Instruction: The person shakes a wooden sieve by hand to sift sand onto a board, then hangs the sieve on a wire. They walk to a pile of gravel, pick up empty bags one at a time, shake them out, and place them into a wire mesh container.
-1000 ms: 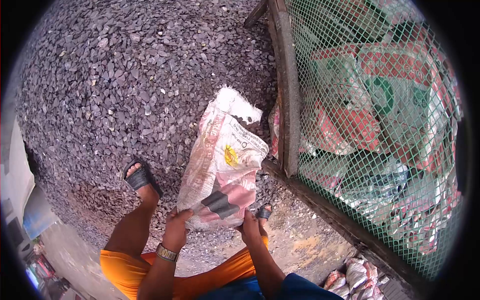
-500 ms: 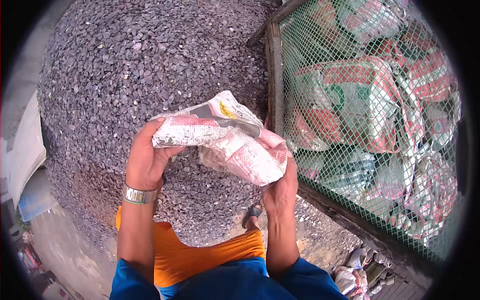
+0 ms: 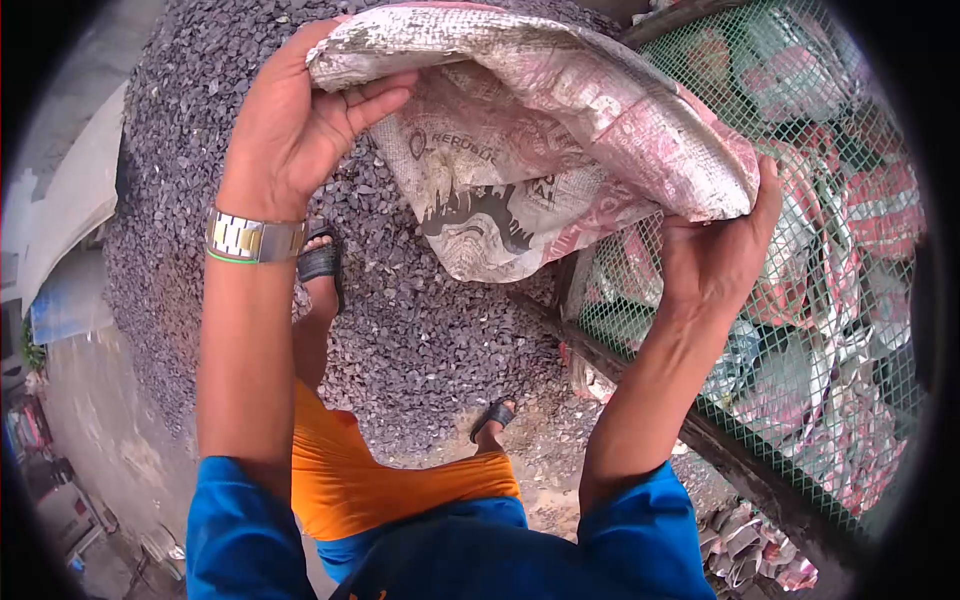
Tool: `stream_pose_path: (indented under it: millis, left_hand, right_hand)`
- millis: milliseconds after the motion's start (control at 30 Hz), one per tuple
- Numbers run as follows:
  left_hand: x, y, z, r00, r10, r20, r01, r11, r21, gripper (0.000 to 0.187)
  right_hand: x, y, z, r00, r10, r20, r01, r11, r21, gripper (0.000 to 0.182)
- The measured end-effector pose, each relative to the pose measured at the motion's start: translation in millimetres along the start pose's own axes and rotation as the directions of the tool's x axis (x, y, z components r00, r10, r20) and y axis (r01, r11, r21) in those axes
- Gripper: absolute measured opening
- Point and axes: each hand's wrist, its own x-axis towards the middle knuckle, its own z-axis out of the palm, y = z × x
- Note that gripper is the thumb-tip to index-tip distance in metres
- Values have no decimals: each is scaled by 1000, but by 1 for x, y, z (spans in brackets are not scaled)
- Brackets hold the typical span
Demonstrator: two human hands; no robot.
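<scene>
A worn woven sack (image 3: 480,235), white and pink with dark print, is stretched between my two hands. Its rim is rolled into a thick cuff, and the body hangs down below it. My left hand (image 3: 290,130) grips the cuff's left end, thumb behind and fingers partly extended under it; a metal watch is on that wrist. Gripping the cuff's right end is my right hand (image 3: 715,240), thumb up along its outer side. Whether anything lies inside the sack is hidden.
Grey-purple gravel (image 3: 390,340) is heaped in front of me and around my sandalled feet. To the right, a wood-framed green mesh pen (image 3: 640,330) holds several crumpled sacks. A pale sheet (image 3: 70,200) leans at the far left. Rubble (image 3: 750,550) lies at bottom right.
Both hands have risen and spread apart. The sack, bunched up before, is now pulled wide, with its printed body hanging open below the rolled rim.
</scene>
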Motion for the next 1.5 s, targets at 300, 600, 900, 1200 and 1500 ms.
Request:
stream_pose_path:
  millis: [300,600,900,1200,1500]
  left_hand:
    - [-45,79,80,1000,-5,-9,3,966,-258,85]
    - [-104,107,94,909,105,402,-95,994,-46,52]
    - [-70,29,20,937,139,-320,312,75,947,67]
    - [-127,34,39,894,286,-344,150,533,833,73]
    - [-212,24,67,736,622,-267,-56,449,892,75]
  right_hand:
    - [0,-65,64,975,-69,209,75,997,-23,42]
    - [-37,-118,94,874,-177,453,250,962,-108,28]
    - [-3,-47,6,942,-247,228,317,425,-848,69]
    - [-73,-83,43,810,-428,400,578,475,-663,47]
    - [-102,-117,26,823,-403,401,555,416,-721,44]
